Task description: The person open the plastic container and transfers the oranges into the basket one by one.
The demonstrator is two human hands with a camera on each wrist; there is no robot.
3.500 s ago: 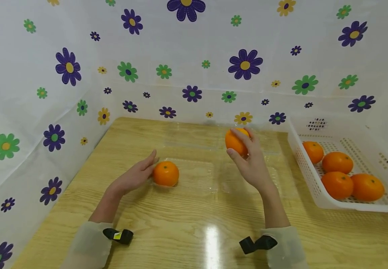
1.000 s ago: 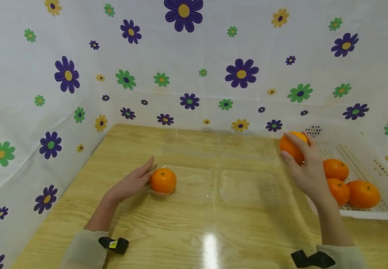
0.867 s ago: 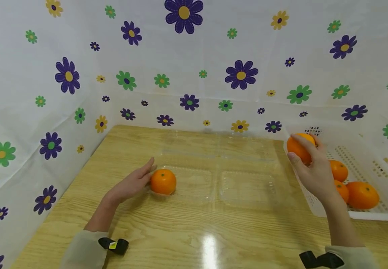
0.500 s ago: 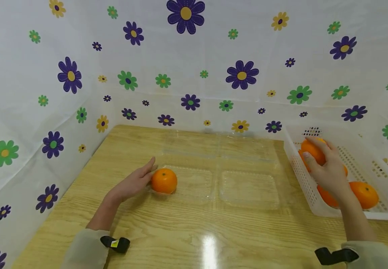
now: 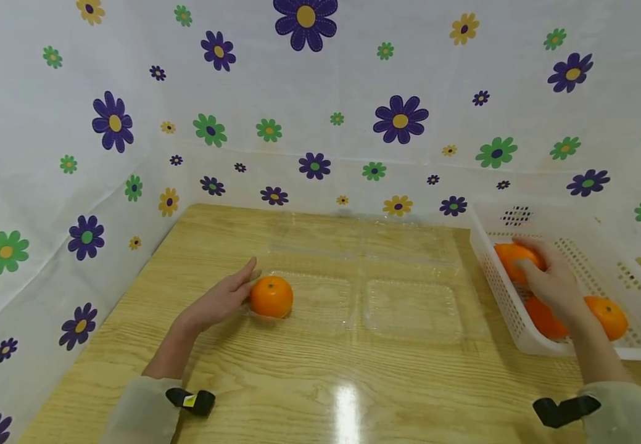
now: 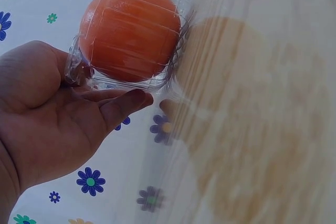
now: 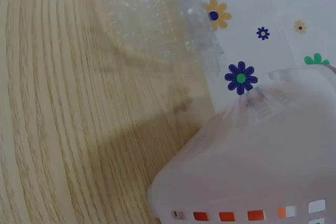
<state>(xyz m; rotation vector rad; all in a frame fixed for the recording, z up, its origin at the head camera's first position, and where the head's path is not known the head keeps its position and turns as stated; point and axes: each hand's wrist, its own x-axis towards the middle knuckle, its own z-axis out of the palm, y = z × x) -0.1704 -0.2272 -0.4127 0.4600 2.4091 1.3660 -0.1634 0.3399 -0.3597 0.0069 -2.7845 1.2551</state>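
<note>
My left hand (image 5: 217, 305) lies along the left edge of a clear plastic container (image 5: 409, 308). In the left wrist view the thumb and fingers hold the container's rim beside an orange (image 6: 131, 32). That orange sits in the container's front left compartment. My right hand (image 5: 556, 280) is down inside the white basket (image 5: 492, 290), gripping an orange (image 5: 520, 262) at its left side. Part of another orange shows behind that one. More oranges lie near the hand, one (image 5: 545, 320) partly under it and one (image 5: 609, 317) to its right. The right wrist view does not show the hand.
The container's clear lid (image 5: 320, 237) stands opened at the back, near the flowered cloth (image 5: 342, 80). The basket's perforated wall (image 7: 252, 166) rises from the wooden table (image 5: 276, 382) on the right. Flowered cloth also hangs on the left.
My right hand has carried the orange from above the container rightward over the basket's wall and lowered it among the other oranges. The left hand and its orange have stayed nearly in place.
</note>
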